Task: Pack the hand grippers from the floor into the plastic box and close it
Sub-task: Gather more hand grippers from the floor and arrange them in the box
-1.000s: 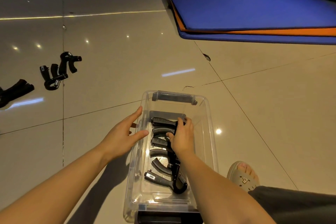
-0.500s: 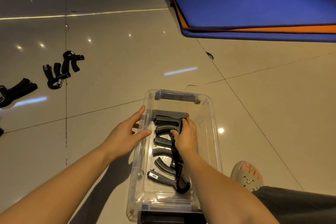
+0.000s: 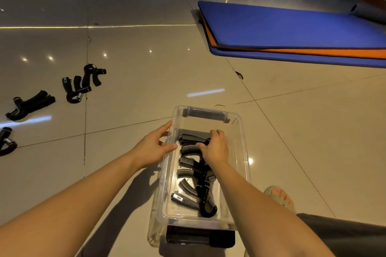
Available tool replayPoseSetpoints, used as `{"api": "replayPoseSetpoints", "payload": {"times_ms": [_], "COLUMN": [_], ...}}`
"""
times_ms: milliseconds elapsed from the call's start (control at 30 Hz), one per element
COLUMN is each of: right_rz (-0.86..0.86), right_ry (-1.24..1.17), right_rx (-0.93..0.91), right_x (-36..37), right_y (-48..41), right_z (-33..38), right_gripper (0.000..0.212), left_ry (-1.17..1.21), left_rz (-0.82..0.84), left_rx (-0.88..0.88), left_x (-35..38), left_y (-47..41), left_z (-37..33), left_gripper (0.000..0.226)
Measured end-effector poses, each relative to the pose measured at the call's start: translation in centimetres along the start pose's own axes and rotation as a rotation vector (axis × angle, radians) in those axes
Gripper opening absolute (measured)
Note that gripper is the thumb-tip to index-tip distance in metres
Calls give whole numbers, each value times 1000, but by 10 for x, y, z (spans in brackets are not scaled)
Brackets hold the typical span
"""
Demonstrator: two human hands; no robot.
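One hand gripper (image 3: 5,142) was cut off at the left edge. The clear plastic box (image 3: 243,144) stood open on the floor, with black grippers (image 3: 194,183) stacked inside. The right hand (image 3: 215,148) closed on the top gripper (image 3: 193,139); the left hand (image 3: 155,147) lay open against the box wall

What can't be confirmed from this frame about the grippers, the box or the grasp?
- Head view: the right hand covers the top hand gripper, so its grasp is unclear.
- Grippers in the plastic box overlap; no exact count.
- Floor gripper is cut by the left edge.
- No lid visible.
- Left hand is at the box wall; contact uncertain.
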State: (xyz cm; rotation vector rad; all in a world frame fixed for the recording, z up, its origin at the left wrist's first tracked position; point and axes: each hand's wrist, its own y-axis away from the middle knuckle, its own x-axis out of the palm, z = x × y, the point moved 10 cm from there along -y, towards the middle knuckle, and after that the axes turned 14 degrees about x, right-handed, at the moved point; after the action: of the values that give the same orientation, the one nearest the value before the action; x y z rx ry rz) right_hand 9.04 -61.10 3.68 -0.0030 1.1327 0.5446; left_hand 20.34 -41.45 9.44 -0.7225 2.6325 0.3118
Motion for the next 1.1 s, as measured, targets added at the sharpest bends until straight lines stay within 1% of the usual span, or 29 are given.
{"api": "replayPoseSetpoints", "payload": {"times_ms": [167, 233, 300, 367, 467, 567, 700, 767, 833, 1000, 1100], "right_rz": [-43, -70, -91, -127, -129, -90, -26, -4, 28, 98, 130], "right_ry": [-52, -76, -114, -139, -175, -245, -307, -276, -232, -145, -92], "right_rx": [-41, -56, -69, -102, -149, -237, -342, -401, -444, -492, -517], "right_x": [-42, -58, -78, -101, -122, -123, -112, -95, -70, 1, 40], "right_y": [25, 39, 53, 72, 96, 116, 143, 151, 151, 130, 114], "right_z": [23, 35, 51, 78, 128, 184, 256, 291, 324, 389, 413], "right_gripper": [69, 63, 57, 53, 49, 49, 50, 51, 52, 51, 50], "left_ry": [-53, -100, -145, -175, -232, -345, -565, -602, -617, -580, -479], "left_rz": [-33, -71, -127, -193, -245, -221, -165, -158, -172, -140, -193], "left_rx": [8, 15, 51, 108, 134, 128, 64, 44, 19, -79, -95], "left_x": [-20, -36, -58, -91, -151, -214, -302, -339, -369, -414, -426], "left_y": [18, 27, 33, 43, 58, 68, 80, 83, 86, 78, 64], "left_z": [-16, -29, -48, -75, -105, -125, -136, -127, -105, 2, 57], "left_gripper": [82, 73, 57, 45, 44, 49, 51, 51, 51, 59, 64]}}
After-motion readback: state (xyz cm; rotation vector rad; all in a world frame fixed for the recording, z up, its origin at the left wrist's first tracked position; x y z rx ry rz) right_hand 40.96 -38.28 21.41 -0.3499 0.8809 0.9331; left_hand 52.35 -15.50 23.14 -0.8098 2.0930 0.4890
